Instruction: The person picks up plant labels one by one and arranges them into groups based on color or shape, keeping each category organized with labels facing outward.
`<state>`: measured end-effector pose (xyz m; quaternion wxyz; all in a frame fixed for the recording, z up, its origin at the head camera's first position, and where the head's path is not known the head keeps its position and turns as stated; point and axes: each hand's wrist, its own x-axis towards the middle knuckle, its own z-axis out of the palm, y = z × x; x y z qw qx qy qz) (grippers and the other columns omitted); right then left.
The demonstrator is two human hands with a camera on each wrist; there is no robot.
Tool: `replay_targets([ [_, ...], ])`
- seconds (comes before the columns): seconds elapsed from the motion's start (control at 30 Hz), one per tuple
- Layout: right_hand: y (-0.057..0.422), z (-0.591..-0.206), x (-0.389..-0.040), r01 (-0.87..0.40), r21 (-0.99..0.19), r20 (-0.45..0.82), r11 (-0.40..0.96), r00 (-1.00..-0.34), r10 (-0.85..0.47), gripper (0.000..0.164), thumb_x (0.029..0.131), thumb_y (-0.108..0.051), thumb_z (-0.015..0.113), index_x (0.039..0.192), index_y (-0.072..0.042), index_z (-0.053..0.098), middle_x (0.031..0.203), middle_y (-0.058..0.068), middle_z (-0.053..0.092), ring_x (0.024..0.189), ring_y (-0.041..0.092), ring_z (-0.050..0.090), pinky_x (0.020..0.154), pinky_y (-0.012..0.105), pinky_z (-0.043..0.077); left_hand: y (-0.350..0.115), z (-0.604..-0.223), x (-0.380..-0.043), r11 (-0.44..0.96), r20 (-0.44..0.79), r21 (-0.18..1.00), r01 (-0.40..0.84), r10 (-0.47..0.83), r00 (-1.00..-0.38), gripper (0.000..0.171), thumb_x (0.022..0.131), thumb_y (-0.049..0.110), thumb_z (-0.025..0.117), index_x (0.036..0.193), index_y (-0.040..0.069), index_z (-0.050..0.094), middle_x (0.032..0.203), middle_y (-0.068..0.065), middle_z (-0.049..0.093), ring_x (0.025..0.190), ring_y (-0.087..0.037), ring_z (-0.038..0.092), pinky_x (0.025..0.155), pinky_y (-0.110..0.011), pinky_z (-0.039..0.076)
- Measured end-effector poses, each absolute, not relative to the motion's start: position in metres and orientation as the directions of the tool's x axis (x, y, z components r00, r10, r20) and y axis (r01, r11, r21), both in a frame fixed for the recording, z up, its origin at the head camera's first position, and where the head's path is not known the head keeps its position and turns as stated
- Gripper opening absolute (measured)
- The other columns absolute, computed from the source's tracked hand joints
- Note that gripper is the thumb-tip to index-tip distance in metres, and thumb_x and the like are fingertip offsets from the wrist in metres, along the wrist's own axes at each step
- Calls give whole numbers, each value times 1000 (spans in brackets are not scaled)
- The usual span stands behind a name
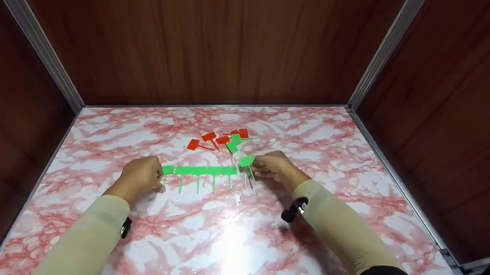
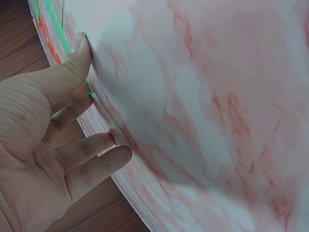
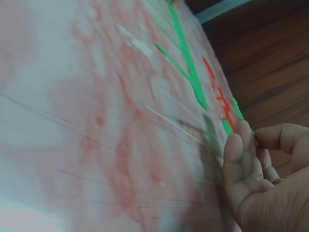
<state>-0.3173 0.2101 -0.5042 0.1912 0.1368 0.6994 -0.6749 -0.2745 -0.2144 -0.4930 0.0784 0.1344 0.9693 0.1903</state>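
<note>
Several green T-shaped plant labels [image 1: 197,170] lie edge to edge in a row, stems toward me. At the row's left end, my left hand [image 1: 142,177] has thumb and index finger on the leftmost label [image 1: 168,169]; in the left wrist view, bits of green show at the thumb [image 2: 79,55] and index fingertip. Past the row's right end, my right hand [image 1: 274,165] pinches another green plant label [image 1: 247,160] by its right side, its stem slanting down. The right wrist view shows that hand's fingers [image 3: 246,159] bent together, largely hiding the label.
Behind the row lie several red plant labels [image 1: 209,136] and a small heap of green ones [image 1: 233,143]. Thin clear strips [image 3: 169,121] lie near the right hand. Wooden panels [image 1: 216,48] enclose the marbled table [image 1: 159,248] at the back and sides.
</note>
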Motion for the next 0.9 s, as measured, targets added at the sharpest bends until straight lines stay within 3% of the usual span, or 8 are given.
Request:
replay_targets([
  [0.27, 208, -510, -305, 434, -901, -434, 25, -897, -81, 9, 98, -1, 68, 101, 5, 75, 84, 9, 82, 75, 15, 82, 76, 28, 70, -214, -493, -276, 897, -131, 387, 215, 284, -950, 40, 83, 21, 104, 115, 4, 86, 121, -14, 82, 120, -45, 76, 103, -66, 62],
  [0.9, 198, -522, -295, 412, -909, -414, 63, -910, -20, 7, 95, 1, 68, 94, 5, 73, 75, 8, 81, 68, 13, 80, 67, 25, 68, -214, -492, -277, 901, -120, 374, 219, 281, -952, 40, 82, 23, 104, 112, 4, 85, 120, -15, 82, 119, -47, 75, 103, -67, 60],
])
